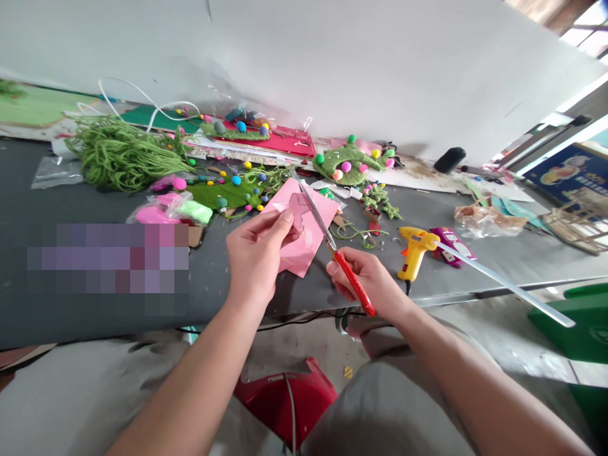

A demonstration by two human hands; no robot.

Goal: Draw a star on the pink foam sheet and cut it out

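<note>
A small pink star-like piece (298,209) is pinched between the thumb and fingers of my left hand (260,250). Red-handled scissors (350,278) are gripped in my right hand (363,278), their blades pointing up and away, beside the right edge of the small piece. Whether the blades touch it I cannot tell. Below both hands, pink sheets (311,250) lie on the dark table (95,316). My left fingertips are partly hidden behind the piece.
Green yarn (123,152) and wrapped pink packets (156,212) lie at the left. Pompom-covered green shapes (349,164) sit at the back. A yellow glue gun (414,250) with a long clear stick lies right of my right hand, by a purple packet (453,246).
</note>
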